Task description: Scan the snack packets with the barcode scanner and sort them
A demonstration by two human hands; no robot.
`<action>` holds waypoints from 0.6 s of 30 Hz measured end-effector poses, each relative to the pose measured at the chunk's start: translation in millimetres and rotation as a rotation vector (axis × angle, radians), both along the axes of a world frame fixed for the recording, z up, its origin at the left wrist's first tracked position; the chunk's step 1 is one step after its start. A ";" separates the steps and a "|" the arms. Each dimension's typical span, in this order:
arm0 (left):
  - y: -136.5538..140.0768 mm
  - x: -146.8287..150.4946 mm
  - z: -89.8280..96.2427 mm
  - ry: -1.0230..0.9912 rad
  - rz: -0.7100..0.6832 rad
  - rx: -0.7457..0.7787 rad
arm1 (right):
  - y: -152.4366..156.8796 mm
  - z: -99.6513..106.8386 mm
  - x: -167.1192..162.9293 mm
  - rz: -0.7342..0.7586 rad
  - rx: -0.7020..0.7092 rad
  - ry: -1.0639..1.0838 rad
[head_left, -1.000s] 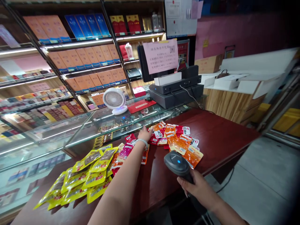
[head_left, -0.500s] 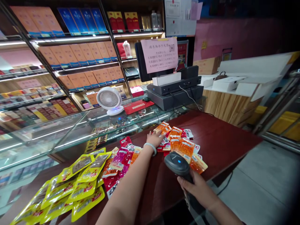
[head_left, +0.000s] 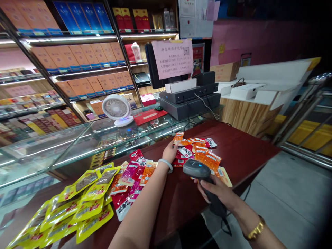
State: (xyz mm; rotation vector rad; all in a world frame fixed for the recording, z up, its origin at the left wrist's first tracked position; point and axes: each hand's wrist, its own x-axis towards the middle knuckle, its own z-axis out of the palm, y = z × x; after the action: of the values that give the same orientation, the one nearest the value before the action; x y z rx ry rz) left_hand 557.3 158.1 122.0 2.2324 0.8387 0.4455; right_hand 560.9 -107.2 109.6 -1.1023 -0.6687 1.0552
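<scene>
My left hand [head_left: 170, 151] grips a small orange snack packet [head_left: 178, 137] by its lower end, lifted at the left side of a heap of orange and red packets [head_left: 207, 158]. Wrapped in my right hand [head_left: 216, 189] is a dark barcode scanner [head_left: 197, 169], its head toward the left and a blue light lit on top. The scanner hides part of the heap behind it. Left of my left forearm lie more red, purple and orange packets [head_left: 132, 173], beside a pile of yellow snack bags [head_left: 88, 204].
A glass display counter [head_left: 77, 145] runs along the left, with a white fan [head_left: 117, 108] and a red folder [head_left: 150, 117] on it. A cash drawer [head_left: 190, 105] and a monitor bearing a pink sign [head_left: 172, 58] stand behind the dark red tabletop [head_left: 246, 148].
My left hand has closed on an orange packet and raised it from the heap. My right hand has shifted slightly with the scanner, and its gold bracelet now shows.
</scene>
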 end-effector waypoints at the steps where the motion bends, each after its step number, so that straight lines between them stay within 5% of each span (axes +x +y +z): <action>1: 2.3 -2.4 0.6 -0.008 0.013 0.002 | 0.3 1.3 6.0 0.037 0.011 0.004; 10: 6.9 18.5 23.5 0.322 0.159 0.172 | 8.4 15.7 43.4 0.278 0.021 0.016; 18: 13.8 26.4 20.3 0.000 0.225 -0.020 | 3.7 11.4 45.6 0.339 0.038 -0.050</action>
State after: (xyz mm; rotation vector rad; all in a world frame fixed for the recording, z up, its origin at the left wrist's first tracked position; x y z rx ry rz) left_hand 583.7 171.8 142.3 2.1284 1.0949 0.5388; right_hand 606.4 -103.5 121.0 -1.0051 -0.9345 1.2999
